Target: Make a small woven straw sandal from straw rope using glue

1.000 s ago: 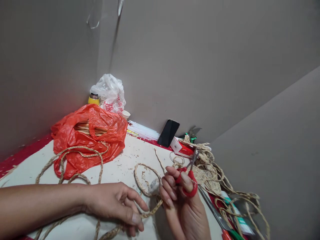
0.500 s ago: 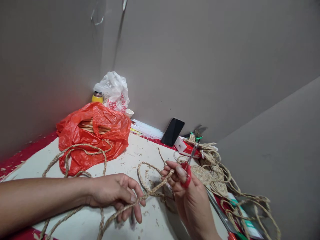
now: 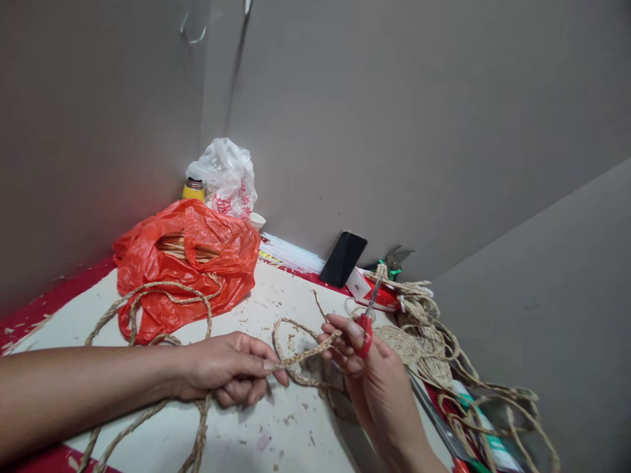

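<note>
The left hand (image 3: 236, 368) pinches the rope (image 3: 304, 356) leading to the right hand (image 3: 369, 368), closed around scissors (image 3: 365, 334), seemingly to straighten it, and next needs steady tension.

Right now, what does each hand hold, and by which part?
The left hand pinches the braided cord at one side of the stretch between the hands; the right hand holds scissors by the red handles, seemingly touching the cord.

the left hand (image 3: 229, 369), its fingers loosely parted a second ago, now pinches the braided rope (image 3: 308, 357) — the strand has risen, running up to the right hand (image 3: 377, 387). the red scissors (image 3: 365, 334) there have turned — handles showing narrower.
</note>
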A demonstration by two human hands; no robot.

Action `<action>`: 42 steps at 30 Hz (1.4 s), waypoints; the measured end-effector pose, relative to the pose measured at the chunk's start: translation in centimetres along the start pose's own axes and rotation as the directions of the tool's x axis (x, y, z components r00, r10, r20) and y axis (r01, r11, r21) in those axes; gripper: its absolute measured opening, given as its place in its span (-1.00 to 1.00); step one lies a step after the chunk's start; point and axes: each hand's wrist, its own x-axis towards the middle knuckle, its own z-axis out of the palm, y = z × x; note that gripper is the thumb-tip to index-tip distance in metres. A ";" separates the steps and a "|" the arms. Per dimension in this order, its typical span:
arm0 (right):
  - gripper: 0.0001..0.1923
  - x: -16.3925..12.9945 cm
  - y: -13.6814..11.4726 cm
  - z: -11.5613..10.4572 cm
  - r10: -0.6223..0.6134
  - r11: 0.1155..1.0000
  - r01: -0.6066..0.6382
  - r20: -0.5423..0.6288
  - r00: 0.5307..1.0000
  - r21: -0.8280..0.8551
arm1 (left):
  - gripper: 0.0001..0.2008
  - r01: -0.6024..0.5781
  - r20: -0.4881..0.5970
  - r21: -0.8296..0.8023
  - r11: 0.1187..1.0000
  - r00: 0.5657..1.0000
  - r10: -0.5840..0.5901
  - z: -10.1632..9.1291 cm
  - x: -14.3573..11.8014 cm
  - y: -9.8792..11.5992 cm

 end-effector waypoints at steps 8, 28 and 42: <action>-0.64 0.3 -0.4 -0.2 -0.040 0.999 0.040 -0.049 0.998 -0.002 | -0.80 -0.060 0.011 -0.025 0.998 0.998 0.061 -0.7 0.6 -0.4; -0.60 -3.4 1.4 1.6 0.119 0.969 -0.077 0.173 0.978 -0.233 | -0.59 -0.101 -0.130 0.098 0.990 0.985 0.114 0.8 0.5 -0.7; -0.63 -0.1 -0.5 -0.3 0.019 0.999 -0.020 0.021 1.000 0.041 | -0.71 -0.084 -0.156 0.143 0.986 0.982 0.107 0.3 0.5 -0.9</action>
